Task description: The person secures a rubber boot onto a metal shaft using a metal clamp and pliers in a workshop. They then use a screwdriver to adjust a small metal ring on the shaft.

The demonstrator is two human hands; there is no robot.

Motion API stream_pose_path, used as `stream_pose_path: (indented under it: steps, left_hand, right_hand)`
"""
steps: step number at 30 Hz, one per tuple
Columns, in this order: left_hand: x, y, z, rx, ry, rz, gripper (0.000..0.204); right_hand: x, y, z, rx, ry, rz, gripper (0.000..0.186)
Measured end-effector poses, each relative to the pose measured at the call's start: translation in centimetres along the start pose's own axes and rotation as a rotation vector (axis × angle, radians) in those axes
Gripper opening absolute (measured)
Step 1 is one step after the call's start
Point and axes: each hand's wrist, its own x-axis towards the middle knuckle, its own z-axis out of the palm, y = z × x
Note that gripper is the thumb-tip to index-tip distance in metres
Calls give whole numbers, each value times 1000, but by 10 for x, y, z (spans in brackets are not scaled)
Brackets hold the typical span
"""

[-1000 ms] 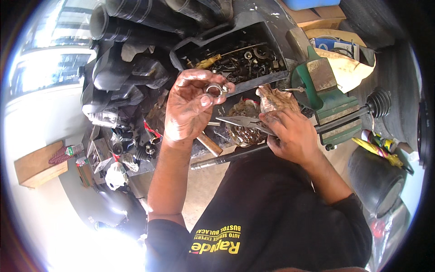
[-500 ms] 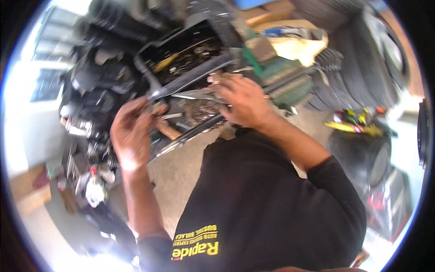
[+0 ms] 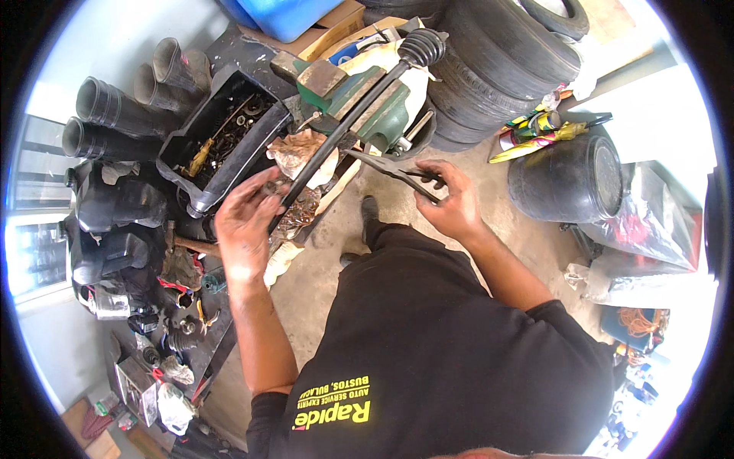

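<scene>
A long dark drive shaft (image 3: 336, 130) with a ribbed black boot (image 3: 422, 48) at its far end slants across a green bench vise (image 3: 375, 107). My left hand (image 3: 246, 222) is beside the shaft's near end, fingers bent together around a small dark piece I cannot make out. Dark pliers (image 3: 386, 167) are in my right hand (image 3: 451, 203), its fingers around the handles. Their tip points left, close to the shaft in this view; whether they touch cannot be told. A crumpled, stained cloth (image 3: 300, 157) lies under the shaft.
A black open bin (image 3: 222, 145) of greasy metal parts stands left of the vise. Beyond are black tubes (image 3: 103, 103) and stacked tyres (image 3: 497, 69). A black drum (image 3: 569, 176) stands at the right. A hammer handle (image 3: 195, 245) and loose parts lie at the left.
The view has swung, so the bin and vise now appear farther left. My right hand has drawn away from my left, and the pliers now show plainly in it.
</scene>
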Motion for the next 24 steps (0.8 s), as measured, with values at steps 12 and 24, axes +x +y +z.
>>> stream_pose_path:
  steps: [12, 24]
  left_hand:
    - [45, 8, 140, -413, -273, 138, 38]
    - [45, 3, 225, -340, -14, 376, 36]
  right_hand:
    - [28, 74, -60, 94, -44, -3, 54]
    - [152, 99, -86, 45, -219, -549, 49]
